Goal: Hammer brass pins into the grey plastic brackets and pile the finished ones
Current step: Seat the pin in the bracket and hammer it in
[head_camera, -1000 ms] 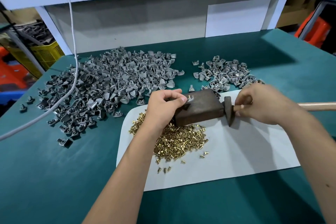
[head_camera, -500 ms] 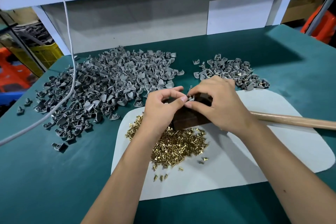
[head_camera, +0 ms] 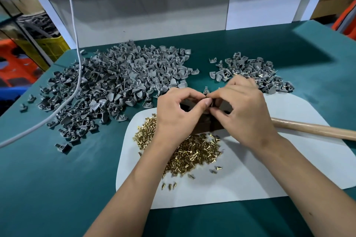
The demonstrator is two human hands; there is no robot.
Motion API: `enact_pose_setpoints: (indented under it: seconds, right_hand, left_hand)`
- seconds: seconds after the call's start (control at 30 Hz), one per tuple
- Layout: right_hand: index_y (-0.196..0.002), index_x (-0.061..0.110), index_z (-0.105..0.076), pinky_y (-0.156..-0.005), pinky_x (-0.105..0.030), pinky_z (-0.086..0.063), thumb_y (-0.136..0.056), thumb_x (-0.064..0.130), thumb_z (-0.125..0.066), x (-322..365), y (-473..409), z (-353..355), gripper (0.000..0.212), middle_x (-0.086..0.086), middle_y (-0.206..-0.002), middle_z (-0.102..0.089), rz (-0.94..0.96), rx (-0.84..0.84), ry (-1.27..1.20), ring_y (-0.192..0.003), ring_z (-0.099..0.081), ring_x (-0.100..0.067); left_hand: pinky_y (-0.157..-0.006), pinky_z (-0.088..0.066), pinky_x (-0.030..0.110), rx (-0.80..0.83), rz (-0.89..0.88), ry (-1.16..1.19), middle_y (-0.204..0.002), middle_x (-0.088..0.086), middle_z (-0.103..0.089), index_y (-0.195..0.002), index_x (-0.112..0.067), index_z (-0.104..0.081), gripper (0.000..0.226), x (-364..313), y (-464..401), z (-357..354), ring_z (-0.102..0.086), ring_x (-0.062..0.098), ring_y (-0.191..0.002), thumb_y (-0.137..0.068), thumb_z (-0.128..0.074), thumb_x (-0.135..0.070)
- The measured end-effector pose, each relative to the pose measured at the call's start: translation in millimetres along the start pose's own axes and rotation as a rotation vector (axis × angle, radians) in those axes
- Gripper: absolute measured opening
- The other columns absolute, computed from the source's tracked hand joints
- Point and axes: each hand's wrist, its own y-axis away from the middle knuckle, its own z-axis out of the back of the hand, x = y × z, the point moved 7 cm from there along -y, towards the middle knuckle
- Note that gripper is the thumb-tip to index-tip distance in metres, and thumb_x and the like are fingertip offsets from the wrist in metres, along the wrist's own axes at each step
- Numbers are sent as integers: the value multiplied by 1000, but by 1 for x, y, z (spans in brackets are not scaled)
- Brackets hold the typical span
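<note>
My left hand [head_camera: 179, 113] and my right hand [head_camera: 242, 109] meet over the dark wooden block [head_camera: 204, 123], fingertips pinching a small grey bracket [head_camera: 211, 103] that they mostly hide. A heap of brass pins [head_camera: 192, 152] lies on the white mat [head_camera: 269, 169] just below the hands. The big pile of grey brackets [head_camera: 119, 86] spreads to the left. A smaller pile of brackets with pins [head_camera: 254, 71] sits at the back right. The hammer's wooden handle [head_camera: 317, 131] lies on the mat under my right wrist; its head is hidden.
The bench has a teal cover [head_camera: 48, 188]. A grey cable [head_camera: 75, 48] hangs down across the left pile. One loose bracket [head_camera: 206, 90] lies just beyond my fingers. A white back panel [head_camera: 154, 15] closes the rear; crates stand off the left edge.
My right hand let go of the hammer near its head and came left to join the left hand at the bracket on the block. The hammer now lies on the mat.
</note>
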Motion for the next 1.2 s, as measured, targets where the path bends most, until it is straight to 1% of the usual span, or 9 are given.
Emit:
enact_pose_setpoints:
  seconds: [0.33,0.5,0.63,0.7,0.83,0.9,0.97,1.1,1.2]
  right_hand:
    - [-90,7,-74,-78,-45,-49,-77,4,-79,0,-2,2,14,-1,-81,-68,-24,-40,-81,-85,-57,-19]
    - [-91,8,-76,-76,-38,-53,-79,6,-81,-4,-1,-1,14,0,-85,-67,-73,-48,-162,-85,-59,-16]
    - [-97,17,-77,-79,-38,-54,-82,19,-80,-9,-7,0,15,1,-88,-65,-128,-27,-164,-87,-61,-16]
    - [-99,21,-76,-80,-32,-53,-81,28,-81,-17,-9,2,20,4,-87,-64,-195,-34,-142,-84,-60,-14]
    - [-101,24,-76,-69,-12,-48,-81,26,-84,-51,-3,5,21,12,-75,-65,-453,-66,-67,-65,-57,0]
    - [-106,22,-75,-73,-11,-49,-82,23,-83,-70,4,5,26,14,-73,-67,-600,-61,-68,-67,-61,3]
    - [-124,20,-68,-89,-27,-57,-84,18,-80,-81,8,5,41,8,-84,-75,-693,-44,-105,-81,-71,-9]
    - [-144,21,-53,-86,-28,-58,-87,11,-75,-70,4,9,62,6,-107,-74,-631,-51,-153,-85,-69,-4]
    - [-121,22,-69,-82,-24,-59,-87,14,-77,-32,-3,10,36,12,-95,-73,-379,-3,-152,-78,-67,2]
  left_hand:
    - [-72,-52,23,-78,47,80,-82,-3,-75,-86,-17,-83,8,-2,-1,2,-67,8,-75,-79,-86,-15]
    - [-71,-52,25,-84,67,102,-83,5,-76,-87,-10,-82,7,-1,-1,2,-68,13,-74,-81,-85,-11]
    - [-74,-58,34,-70,26,70,-80,-2,-77,-88,-15,-82,6,-3,-5,3,-72,16,-77,-84,-85,-19]
    - [-74,-60,35,-96,-7,44,-80,-8,-77,-88,-20,-82,6,-3,-8,12,-74,13,-78,-88,-80,-25]
    - [-71,-58,16,-257,18,-266,-82,-27,-68,-100,-31,-77,8,18,-13,49,-66,-13,-74,-93,-73,-33]
    - [-92,-58,30,-304,104,-403,-86,-20,-72,-101,-25,-78,14,39,-15,66,-66,-5,-67,-92,-73,-34]
    - [-110,-44,44,-297,155,-527,-95,-6,-78,-103,-21,-79,16,52,-17,75,-67,15,-68,-91,-74,-30]
    - [-116,-29,40,-197,229,-669,-101,3,-78,-109,-18,-79,20,65,-13,74,-69,26,-86,-91,-72,-19]
    - [-98,-52,49,-196,234,-593,-97,2,-78,-101,-16,-80,18,66,-12,76,-69,24,-77,-88,-72,-7]
